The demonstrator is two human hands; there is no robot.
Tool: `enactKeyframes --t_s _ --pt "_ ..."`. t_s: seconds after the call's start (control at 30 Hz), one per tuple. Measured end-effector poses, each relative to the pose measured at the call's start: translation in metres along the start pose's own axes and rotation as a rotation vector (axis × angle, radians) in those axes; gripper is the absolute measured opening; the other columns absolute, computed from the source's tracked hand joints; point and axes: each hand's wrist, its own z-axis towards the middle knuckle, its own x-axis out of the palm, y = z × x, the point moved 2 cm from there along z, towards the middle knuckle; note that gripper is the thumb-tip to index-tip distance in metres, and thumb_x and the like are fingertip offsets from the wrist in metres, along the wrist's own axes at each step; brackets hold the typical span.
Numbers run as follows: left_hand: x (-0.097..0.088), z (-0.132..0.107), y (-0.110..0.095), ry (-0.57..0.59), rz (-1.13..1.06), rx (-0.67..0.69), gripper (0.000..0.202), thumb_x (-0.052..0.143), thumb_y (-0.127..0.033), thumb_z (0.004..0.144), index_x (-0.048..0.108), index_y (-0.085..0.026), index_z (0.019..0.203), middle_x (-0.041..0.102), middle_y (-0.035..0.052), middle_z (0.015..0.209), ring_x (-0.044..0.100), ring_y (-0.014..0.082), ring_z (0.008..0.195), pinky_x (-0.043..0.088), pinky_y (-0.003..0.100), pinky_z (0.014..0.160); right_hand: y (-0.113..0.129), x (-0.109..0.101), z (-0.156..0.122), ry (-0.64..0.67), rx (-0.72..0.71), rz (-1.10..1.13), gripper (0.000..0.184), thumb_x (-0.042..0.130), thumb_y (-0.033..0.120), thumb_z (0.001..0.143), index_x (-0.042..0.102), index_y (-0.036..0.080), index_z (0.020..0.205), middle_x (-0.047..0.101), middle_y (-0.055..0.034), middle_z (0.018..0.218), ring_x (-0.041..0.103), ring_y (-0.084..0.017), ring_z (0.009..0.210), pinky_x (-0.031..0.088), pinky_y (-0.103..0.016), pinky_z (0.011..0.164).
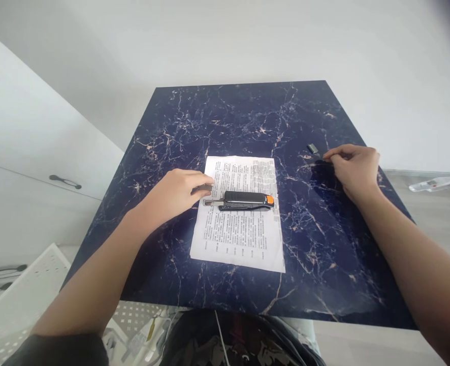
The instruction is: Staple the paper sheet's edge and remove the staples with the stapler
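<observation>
A black stapler (247, 200) with an orange button lies sideways on a printed sheet of paper (240, 239). From its left end a metal tray (211, 202) sticks out. Just left of the stapler, my left hand (181, 190) hovers over the paper's edge with thumb and fingers apart, nothing seen between them. A small strip of staples (312, 148) lies on the table at the right. Beside it, my right hand (354, 165) has thumb and forefinger pinched together close to the tabletop. Whatever is between those fingertips, if anything, is too small to make out.
The dark blue marbled table (217, 122) has its far edge by a white wall. White drawers with dark handles (65, 181) stand to the left. A white perforated basket (27, 295) is low at the left, and a clear plastic item (438, 183) lies beyond the right edge.
</observation>
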Motion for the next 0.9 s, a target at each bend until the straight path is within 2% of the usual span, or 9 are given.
enactKeyframes --t_s 0.13,0.27,0.47,0.57,0.7,0.9 --pt "0.004 -0.004 -0.006 0.056 0.051 0.058 0.017 0.083 -0.026 0.079 0.086 -0.031 0.095 0.082 0.0058 0.095 0.074 0.028 0.084 0.059 0.043 0.086 0.0 0.0 0.0 -0.006 -0.009 0.004 0.029 0.057 0.016 0.069 0.083 0.019 0.079 0.074 -0.0028 0.07 0.061 -0.017 0.06 0.041 -0.027 0.056" --pt "0.016 -0.005 -0.004 0.106 0.059 0.016 0.011 0.084 -0.026 0.078 0.086 -0.029 0.088 0.08 0.0071 0.085 0.072 0.0274 0.078 0.057 0.042 0.079 0.002 0.0 -0.001 -0.003 0.001 -0.01 0.029 0.056 0.016 0.069 0.083 0.019 0.08 0.074 -0.0031 0.069 0.059 -0.016 0.058 0.04 -0.027 0.055" --pt "0.023 -0.005 0.001 0.077 -0.042 -0.027 0.009 0.086 -0.028 0.075 0.086 -0.029 0.084 0.078 0.007 0.078 0.071 0.0286 0.079 0.056 0.04 0.075 0.007 -0.002 -0.003 0.006 0.014 -0.016 0.029 0.056 0.017 0.069 0.083 0.018 0.079 0.073 -0.0039 0.069 0.056 -0.016 0.057 0.039 -0.028 0.055" --pt "0.022 -0.004 0.0 0.078 -0.019 -0.014 0.009 0.085 -0.029 0.076 0.086 -0.03 0.085 0.079 0.0066 0.079 0.071 0.0283 0.078 0.056 0.04 0.075 0.006 -0.002 -0.002 0.003 0.006 -0.015 0.03 0.056 0.016 0.068 0.083 0.019 0.08 0.072 -0.0034 0.067 0.053 -0.015 0.054 0.036 -0.028 0.052" --pt "0.022 -0.005 0.0 0.09 0.011 0.01 0.01 0.084 -0.028 0.077 0.087 -0.03 0.086 0.079 0.0059 0.079 0.07 0.0272 0.073 0.055 0.039 0.071 0.002 0.0 -0.001 -0.002 -0.011 -0.013 0.03 0.056 0.016 0.069 0.083 0.019 0.08 0.072 -0.0029 0.067 0.055 -0.015 0.056 0.038 -0.027 0.054" --pt "0.023 -0.005 0.002 0.066 0.001 -0.022 0.008 0.086 -0.026 0.074 0.086 -0.03 0.081 0.078 0.0056 0.075 0.069 0.0267 0.072 0.054 0.037 0.069 0.003 -0.001 -0.002 0.007 -0.018 -0.03 0.032 0.055 0.016 0.069 0.084 0.017 0.082 0.074 -0.0041 0.069 0.05 -0.013 0.051 0.034 -0.027 0.05"
